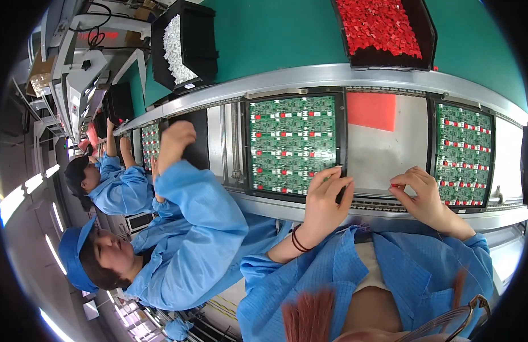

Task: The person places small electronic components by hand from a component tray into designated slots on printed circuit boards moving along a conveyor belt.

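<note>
My right hand [419, 192] pinches a small red connector [395, 185] between thumb and fingertips, above the near rail of the line. My left hand [325, 199] is at the near right corner of a green circuit board panel [295, 142] in a black frame. Its fingers are bent, with a gap between thumb and fingers, and the fingertips are over the panel's edge. Red and white connectors stand in rows on this panel. Another framed green panel [464, 154] with similar rows lies to the right, beyond my right hand.
Between the panels, a red-orange sheet [372, 111] lies on a pale plate [389, 157]. Beyond the metal rail [275, 80] stand a black bin of red connectors [381, 28] and one of white pieces [178, 51]. A co-worker's arm [201, 199] reaches over the line at left; another person [116, 182] works farther along.
</note>
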